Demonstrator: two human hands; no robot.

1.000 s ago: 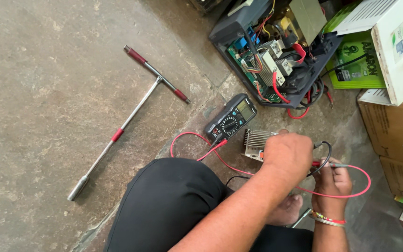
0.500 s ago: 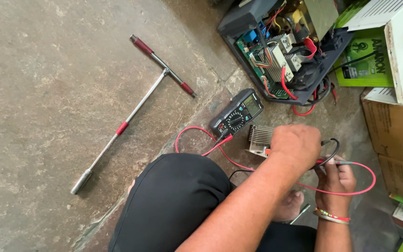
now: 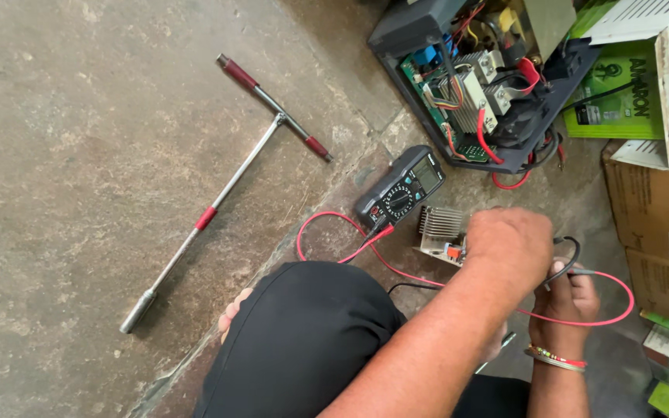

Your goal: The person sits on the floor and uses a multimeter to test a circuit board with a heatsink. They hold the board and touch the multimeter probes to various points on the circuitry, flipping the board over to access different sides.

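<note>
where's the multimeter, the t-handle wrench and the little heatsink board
multimeter (image 3: 401, 196), head view, on its round dial
t-handle wrench (image 3: 230, 183), head view, on the long steel shaft
heatsink board (image 3: 440, 223), head view, on the metal fins

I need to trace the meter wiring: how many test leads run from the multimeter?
2: a red lead loops off the multimeter and round to the right hand; a black lead shows at that hand, its run mostly hidden by the forearm.

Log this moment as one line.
left hand: over small heatsink board | right hand: grips probe leads | multimeter: on floor
</note>
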